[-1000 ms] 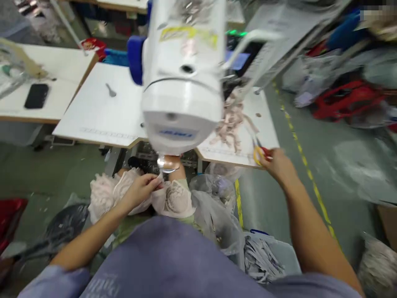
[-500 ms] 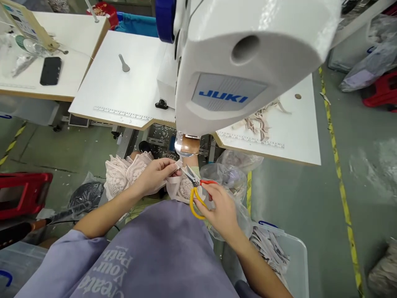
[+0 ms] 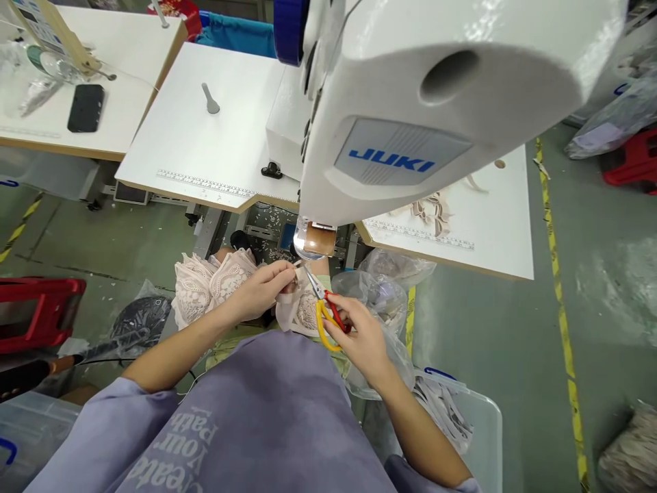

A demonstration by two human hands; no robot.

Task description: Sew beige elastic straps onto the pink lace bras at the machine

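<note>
My left hand (image 3: 261,291) pinches the edge of a pale pink lace garment (image 3: 215,287) that lies in my lap below the sewing table. My right hand (image 3: 359,335) grips small scissors (image 3: 324,311) with a yellow and a red handle. The blades point up and left at the fabric edge beside my left fingers. A big white JUKI sewing machine (image 3: 410,109) hangs over the hands and hides part of the table.
A white sewing table (image 3: 205,150) carries a grey tool (image 3: 209,99) and pink fabric strips (image 3: 434,209). On a second table at left lies a black phone (image 3: 85,107). A clear plastic bag (image 3: 380,294) and a bin of scraps (image 3: 452,418) stand at my right. Red stool (image 3: 35,311) at left.
My right hand left the table edge, brought the scissors down to the lace in my lap, and now has the handles squeezed closer. My view has come closer to the machine.
</note>
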